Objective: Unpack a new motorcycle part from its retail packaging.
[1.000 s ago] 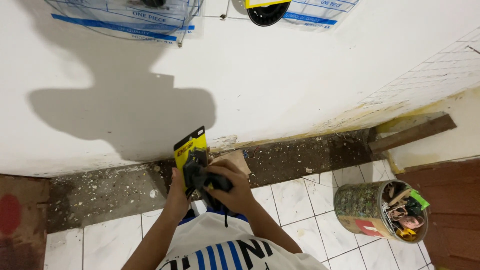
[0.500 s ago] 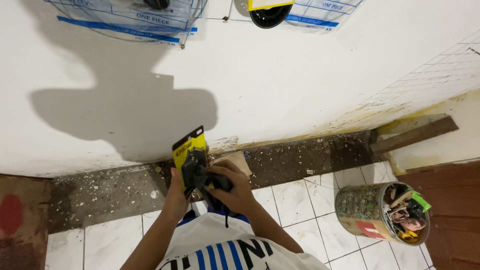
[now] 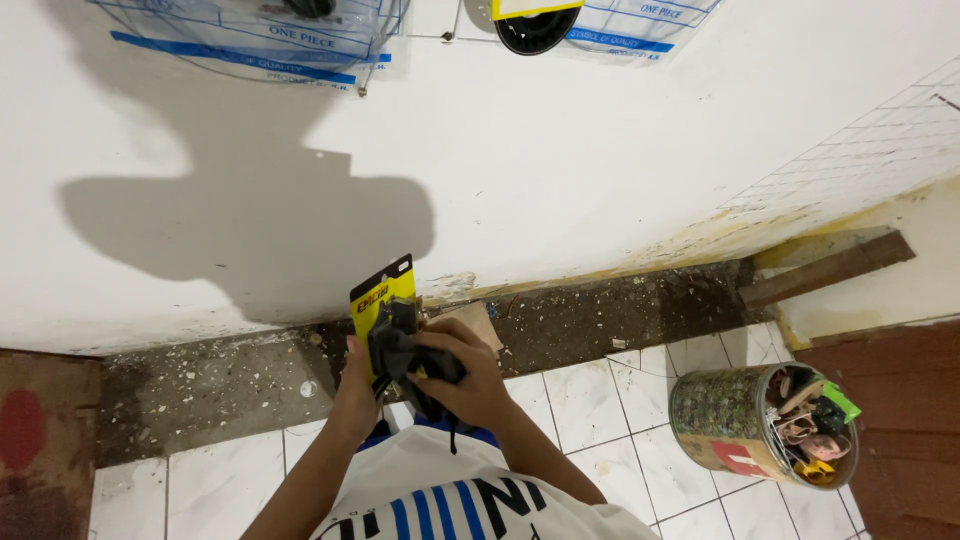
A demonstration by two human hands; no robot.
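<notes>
White plastered wall is casting the person's shadow; both hands are staying put since a second ago; left hand (image 3: 357, 392) is gripping a yellow-and-black packaging card (image 3: 381, 300); right hand (image 3: 468, 378) is clasping its dark grey tool (image 3: 400, 352); a tin of odds and ends (image 3: 745, 422) is standing right.

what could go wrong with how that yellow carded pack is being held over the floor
The left hand holds only the edge of the yellow card pack while the right hand tugs the black item; it might slip and drop onto the debris-strewn strip. The tool tin stands near the feet.
</notes>
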